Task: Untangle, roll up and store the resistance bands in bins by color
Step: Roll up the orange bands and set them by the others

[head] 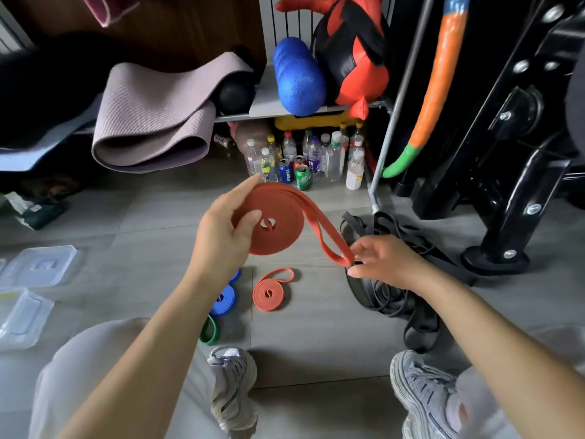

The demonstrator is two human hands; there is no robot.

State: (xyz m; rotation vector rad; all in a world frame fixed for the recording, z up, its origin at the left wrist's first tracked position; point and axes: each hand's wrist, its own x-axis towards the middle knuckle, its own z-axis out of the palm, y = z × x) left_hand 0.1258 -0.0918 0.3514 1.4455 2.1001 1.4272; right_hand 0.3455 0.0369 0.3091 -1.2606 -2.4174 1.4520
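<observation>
While the red band [278, 229] is held above the floor [152, 217] as a nearly full coil, I see the left hand [224, 232] gripping that coil, thumb across its face. The right hand [384, 261] pinches its loose loop end, lower right. On the tiles lie one rolled red band [269, 294], two blue rolls [223, 301], one green roll [209, 331], a black tangle [395, 299] I cannot count, and two clear bins [41, 264] at left.

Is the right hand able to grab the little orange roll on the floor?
Probably, but not yet. The right hand pinches the loose end of the big orange band, so it must let go first. Bare floor lies between it and the little orange roll.
</observation>
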